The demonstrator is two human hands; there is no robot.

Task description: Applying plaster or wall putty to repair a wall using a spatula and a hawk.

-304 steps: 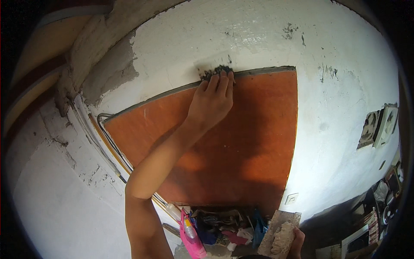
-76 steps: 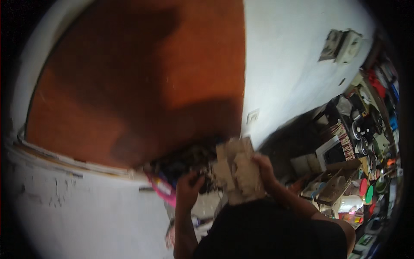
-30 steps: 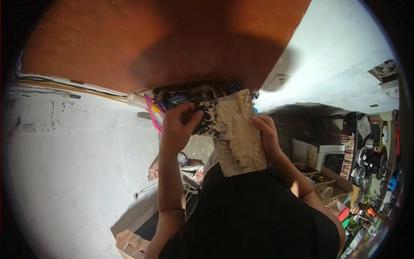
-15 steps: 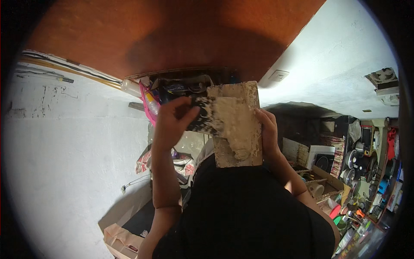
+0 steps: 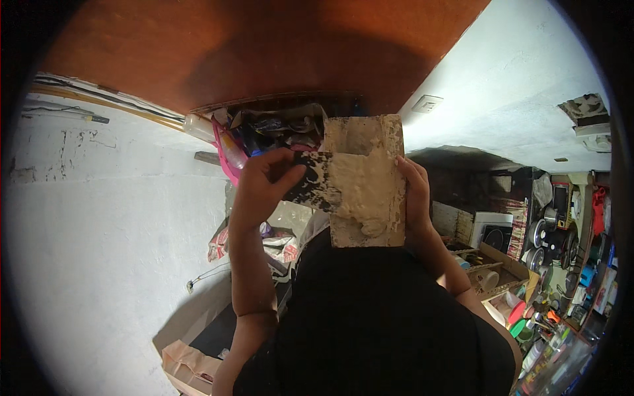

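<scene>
My left hand (image 5: 266, 187) grips the edge of a black flat spreader (image 5: 312, 179) smeared with pale paste. Its far edge lies against a thick layer of beige putty (image 5: 362, 185) on a worn rectangular board (image 5: 358, 127). The board is held up in front of my body by my right hand (image 5: 415, 191), with the fingers at its right edge; part of that grip is hidden behind the board. A lump of putty sits low on the board, and its upper part carries only a thin smear.
An orange-brown panel (image 5: 277, 53) spans the far side. White walls (image 5: 119, 244) stand left and right. Behind the board are a box of dark items (image 5: 267, 125) and a pink basket (image 5: 228, 155). Cardboard boxes (image 5: 505, 270) and kitchenware crowd the right; a paper bag (image 5: 185, 363) stands lower left.
The board has shifted slightly up and right and sits straighter. The spreader has changed its angle against the putty, and the putty now reaches more evenly across the board's middle.
</scene>
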